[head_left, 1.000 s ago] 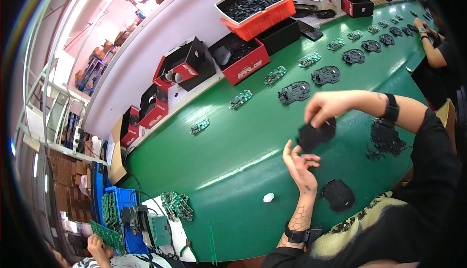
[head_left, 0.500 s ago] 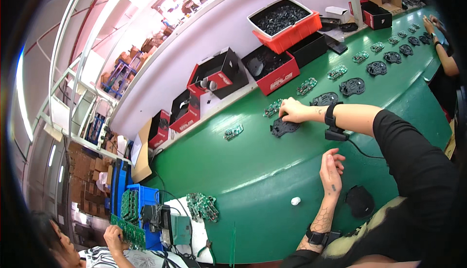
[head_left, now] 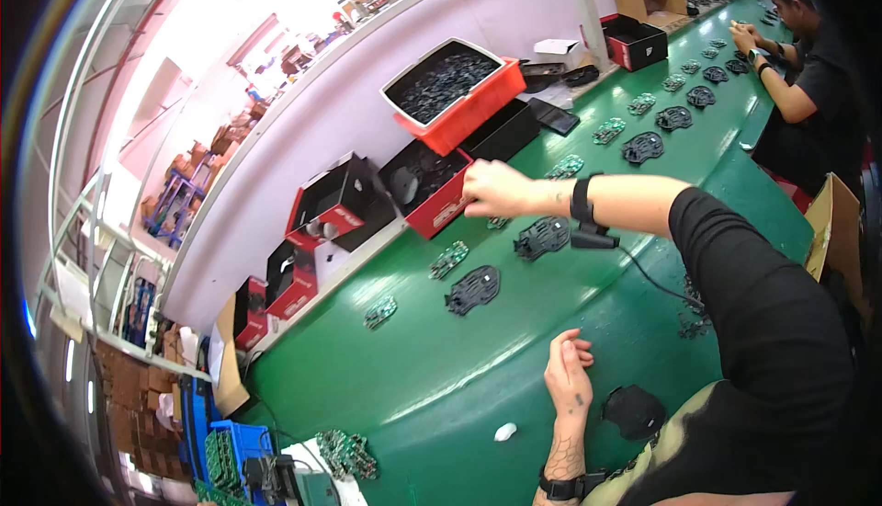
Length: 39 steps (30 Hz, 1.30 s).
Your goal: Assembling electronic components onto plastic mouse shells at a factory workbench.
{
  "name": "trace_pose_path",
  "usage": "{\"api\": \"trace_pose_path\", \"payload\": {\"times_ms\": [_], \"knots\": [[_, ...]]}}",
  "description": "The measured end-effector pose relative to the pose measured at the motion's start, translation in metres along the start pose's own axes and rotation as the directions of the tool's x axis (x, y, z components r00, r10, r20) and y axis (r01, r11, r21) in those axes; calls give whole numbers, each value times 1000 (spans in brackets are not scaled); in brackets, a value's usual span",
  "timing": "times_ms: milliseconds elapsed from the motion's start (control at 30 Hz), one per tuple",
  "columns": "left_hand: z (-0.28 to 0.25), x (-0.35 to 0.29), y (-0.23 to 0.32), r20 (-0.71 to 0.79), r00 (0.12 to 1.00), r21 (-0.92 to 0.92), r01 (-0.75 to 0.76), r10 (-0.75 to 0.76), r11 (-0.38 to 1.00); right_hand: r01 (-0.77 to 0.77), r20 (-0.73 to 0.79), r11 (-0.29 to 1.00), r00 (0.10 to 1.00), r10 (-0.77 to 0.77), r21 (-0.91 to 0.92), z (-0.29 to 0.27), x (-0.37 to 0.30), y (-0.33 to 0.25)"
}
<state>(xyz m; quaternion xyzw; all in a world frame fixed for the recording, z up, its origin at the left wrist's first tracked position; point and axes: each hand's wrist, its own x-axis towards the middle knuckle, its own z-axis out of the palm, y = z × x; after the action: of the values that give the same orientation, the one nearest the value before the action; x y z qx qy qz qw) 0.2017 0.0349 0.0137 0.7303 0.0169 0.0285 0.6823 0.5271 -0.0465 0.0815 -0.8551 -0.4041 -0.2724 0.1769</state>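
My right hand (head_left: 501, 191) is over the table beside the front of a red box (head_left: 436, 207) of black plastic parts. Its fingers curl downward, and whatever they may hold is hidden. Below it lie black mouse-shaped base shells, one shell (head_left: 473, 290) nearest and another shell (head_left: 542, 238) to its right. Small green circuit boards, including one board (head_left: 448, 260) and a leftmost board (head_left: 379, 311), lie behind them. My left hand (head_left: 569, 373) hovers low at the near side, loosely bent with nothing visible in it. A black rounded cover (head_left: 634, 411) lies right of it.
An orange-red bin (head_left: 459, 106) of black pieces rests above the boxes at the back wall. A small white object (head_left: 505, 432) lies left of my left hand. A blue crate (head_left: 243, 442) and a heap of boards (head_left: 345, 454) sit lower left. Another person (head_left: 799, 74) works far right.
My right hand has let go of the leftmost shell and moved up and back toward the red box. The view has shifted, and the left hand keeps its loose pose.
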Motion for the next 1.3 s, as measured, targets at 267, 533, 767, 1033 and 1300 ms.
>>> {"api": "trace_pose_path", "payload": {"times_ms": [267, 533, 767, 1033, 1300], "knots": [[4, 8, 6, 14, 998, 79, 54, -55, 995, -627, 37, 621, 689, 724, -471, -50, -60, 206], [7, 13, 9, 4, 996, 125, 86, -87, 988, -741, 3, 631, 648, 762, -228, 14, -79, 261], [4, 13, 10, 34, 998, 172, 44, -51, 984, -774, 14, 577, 595, 804, -260, 19, -69, 261], [0, 7, 5, 38, 998, 138, 36, -42, 990, -811, 0, 472, 503, 864, -346, -32, -55, 234], [-12, -7, 40, 204, 973, 337, 29, -103, 941, -386, 566, 913, 727, 389, -131, -199, -67, 102]]}}
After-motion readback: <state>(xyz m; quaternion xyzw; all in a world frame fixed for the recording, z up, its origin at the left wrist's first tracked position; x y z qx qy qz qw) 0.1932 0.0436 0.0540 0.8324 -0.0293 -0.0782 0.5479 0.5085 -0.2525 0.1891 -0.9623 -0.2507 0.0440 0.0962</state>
